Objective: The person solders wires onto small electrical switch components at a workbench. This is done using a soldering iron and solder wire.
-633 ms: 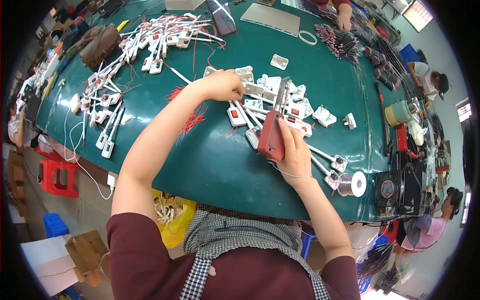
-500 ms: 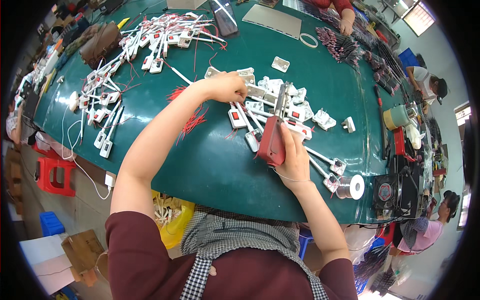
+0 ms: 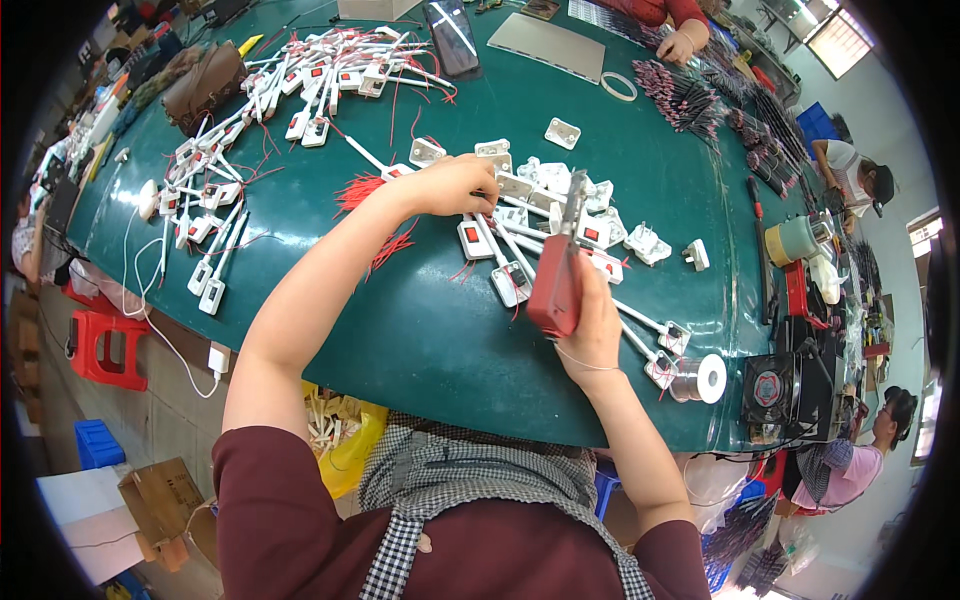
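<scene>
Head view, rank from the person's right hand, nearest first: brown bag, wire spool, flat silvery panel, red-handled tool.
1. Red-handled tool: held in the right hand.
2. Wire spool: to the hand's right, near the table's close edge.
3. Flat silvery panel: far side of the table.
4. Brown bag: far left.

Plugs [image 3: 549,176] mid tbl [image 3: 450,345], spool [image 3: 695,380] front R — bag [image 3: 203,93] back L, phone [image 3: 452,40] back mid.
</scene>
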`<state>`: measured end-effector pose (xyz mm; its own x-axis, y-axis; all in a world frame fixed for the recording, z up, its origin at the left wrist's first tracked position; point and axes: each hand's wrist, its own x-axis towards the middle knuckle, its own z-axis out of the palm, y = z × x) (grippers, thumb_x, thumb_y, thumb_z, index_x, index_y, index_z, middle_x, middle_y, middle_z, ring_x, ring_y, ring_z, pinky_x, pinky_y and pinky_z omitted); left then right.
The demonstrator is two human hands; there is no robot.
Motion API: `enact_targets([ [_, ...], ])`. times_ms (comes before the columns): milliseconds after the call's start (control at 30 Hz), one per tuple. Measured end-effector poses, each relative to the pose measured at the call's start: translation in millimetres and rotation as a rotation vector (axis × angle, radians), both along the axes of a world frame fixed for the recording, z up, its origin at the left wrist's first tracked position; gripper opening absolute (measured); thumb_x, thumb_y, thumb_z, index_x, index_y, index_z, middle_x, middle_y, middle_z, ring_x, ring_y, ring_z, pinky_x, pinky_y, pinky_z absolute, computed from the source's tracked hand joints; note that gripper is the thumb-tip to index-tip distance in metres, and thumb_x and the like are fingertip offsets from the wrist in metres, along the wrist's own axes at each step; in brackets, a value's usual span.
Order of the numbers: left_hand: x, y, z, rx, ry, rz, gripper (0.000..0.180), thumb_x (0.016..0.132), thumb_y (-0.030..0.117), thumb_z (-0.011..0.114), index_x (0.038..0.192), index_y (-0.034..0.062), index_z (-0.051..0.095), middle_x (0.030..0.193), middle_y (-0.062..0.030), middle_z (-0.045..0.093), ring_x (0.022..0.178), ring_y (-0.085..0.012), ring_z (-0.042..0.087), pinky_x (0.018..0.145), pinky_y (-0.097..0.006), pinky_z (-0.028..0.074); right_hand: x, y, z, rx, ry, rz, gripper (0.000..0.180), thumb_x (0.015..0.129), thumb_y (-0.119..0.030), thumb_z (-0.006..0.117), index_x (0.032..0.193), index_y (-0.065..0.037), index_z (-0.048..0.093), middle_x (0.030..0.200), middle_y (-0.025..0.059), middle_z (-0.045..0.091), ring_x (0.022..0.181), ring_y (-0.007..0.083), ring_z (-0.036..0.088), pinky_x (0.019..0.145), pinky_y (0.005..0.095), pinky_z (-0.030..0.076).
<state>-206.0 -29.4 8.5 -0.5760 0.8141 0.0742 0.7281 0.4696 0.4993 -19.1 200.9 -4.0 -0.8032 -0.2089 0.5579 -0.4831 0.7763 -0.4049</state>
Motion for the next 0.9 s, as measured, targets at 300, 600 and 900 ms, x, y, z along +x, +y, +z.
enact_targets([
  [300, 28, 9, 7, 0.012, 0.220, 0.028, 0.009, 0.085, 0.016, 0.060, 0.085, 0.0107, 0.067, 0.091, -0.0012, 0.060, 0.096, -0.0216, 0.055, 0.085, -0.038, 0.037, 44, 45, 28, -0.195, 0.075, -0.156, 0.089, 0.077, 0.012, 0.067, 0.148, -0.004, 0.015, 0.103, 0.0095, 0.059, 0.085, 0.0158, 0.062, 0.077, 0.0282, 0.050],
  [600, 32, -1, 32, 0.001, 0.792, 0.146, 0.011, 0.076, 0.004, 0.058, 0.085, 0.0104, 0.061, 0.085, -0.0049, 0.053, 0.088, -0.0227, 0.054, 0.081, -0.036, 0.039, 90, 63, 28, -0.366, 0.143, -0.195, 0.086, 0.080, 0.010, 0.065, 0.147, -0.003, 0.012, 0.096, 0.0084, 0.057, 0.080, 0.0098, 0.057, 0.072, 0.0230, 0.046],
  [900, 78, 56, 19, 0.082, 0.317, -0.163, 0.013, 0.074, 0.017, 0.071, 0.083, 0.0081, 0.070, 0.087, -0.0052, 0.057, 0.090, -0.0238, 0.058, 0.079, -0.038, 0.042, 101, 66, 27, -0.308, 0.113, -0.206, 0.085, 0.080, 0.010, 0.065, 0.147, -0.003, 0.013, 0.099, 0.0081, 0.056, 0.079, 0.0099, 0.056, 0.072, 0.0225, 0.045],
])
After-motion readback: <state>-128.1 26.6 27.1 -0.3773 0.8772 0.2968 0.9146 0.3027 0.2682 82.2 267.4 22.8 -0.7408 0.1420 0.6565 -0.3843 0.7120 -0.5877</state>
